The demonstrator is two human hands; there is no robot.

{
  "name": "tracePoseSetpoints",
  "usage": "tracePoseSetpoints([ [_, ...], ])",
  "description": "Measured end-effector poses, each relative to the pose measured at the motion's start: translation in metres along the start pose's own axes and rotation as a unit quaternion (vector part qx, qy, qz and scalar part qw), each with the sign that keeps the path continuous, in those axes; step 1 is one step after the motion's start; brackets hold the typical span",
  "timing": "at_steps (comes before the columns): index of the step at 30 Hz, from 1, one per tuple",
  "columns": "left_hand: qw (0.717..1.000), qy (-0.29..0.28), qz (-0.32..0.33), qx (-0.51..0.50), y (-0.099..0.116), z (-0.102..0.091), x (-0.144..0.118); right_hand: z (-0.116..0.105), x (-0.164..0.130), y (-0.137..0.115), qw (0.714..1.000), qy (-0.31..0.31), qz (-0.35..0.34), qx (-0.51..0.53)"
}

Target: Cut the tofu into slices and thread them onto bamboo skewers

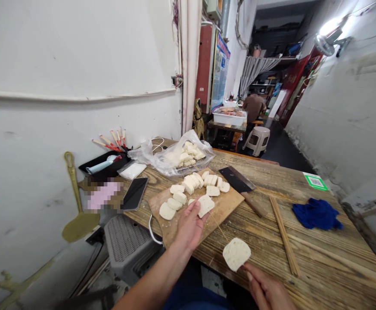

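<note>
Left hand (189,226) is laid on the wooden cutting board (175,228), fingers closed on a flat white slice (205,205), edges rounded, surface matte. Right hand (267,290) is pinched on a thin bamboo skewer (219,228); a second porous, off-white slice (236,254) is threaded on it, held above the rough plank table (320,258). More slices (191,185) are lined along the board, others sit in a crinkled clear bag (175,157). Cleaver (239,181), skewer bundle (284,234), crumpled blue cloth (317,213), black phone (134,193) noted. Green QR sticker (315,181): text unreadable. Item beside phone is blurred out. Right hand is cut off by frame edge
</note>
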State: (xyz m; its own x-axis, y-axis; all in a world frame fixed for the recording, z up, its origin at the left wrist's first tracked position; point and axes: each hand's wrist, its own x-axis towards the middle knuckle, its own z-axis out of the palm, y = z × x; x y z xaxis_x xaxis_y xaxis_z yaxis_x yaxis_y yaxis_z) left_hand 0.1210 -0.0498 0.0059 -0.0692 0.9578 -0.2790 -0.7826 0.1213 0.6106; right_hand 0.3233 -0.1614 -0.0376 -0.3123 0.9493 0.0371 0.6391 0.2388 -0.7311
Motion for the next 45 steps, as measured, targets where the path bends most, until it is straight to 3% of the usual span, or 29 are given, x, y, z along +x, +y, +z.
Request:
tracePoseSetpoints([
  [4, 1.000, 0.023, 0.007, -0.006, 0.001, -0.001, 0.002, -0.002, -0.002, 0.003, 1.000, -0.010, -0.003, -0.007],
  [14, 1.000, -0.009, -0.011, 0.008, 0.001, -0.002, 0.002, -0.009, 0.004, -0.001, 1.000, 0.009, -0.023, 0.002],
  [45, 0.998, -0.047, -0.037, 0.025, -0.015, 0.002, -0.008, 0.007, 0.023, -0.013, 0.996, 0.068, -0.024, 0.048],
])
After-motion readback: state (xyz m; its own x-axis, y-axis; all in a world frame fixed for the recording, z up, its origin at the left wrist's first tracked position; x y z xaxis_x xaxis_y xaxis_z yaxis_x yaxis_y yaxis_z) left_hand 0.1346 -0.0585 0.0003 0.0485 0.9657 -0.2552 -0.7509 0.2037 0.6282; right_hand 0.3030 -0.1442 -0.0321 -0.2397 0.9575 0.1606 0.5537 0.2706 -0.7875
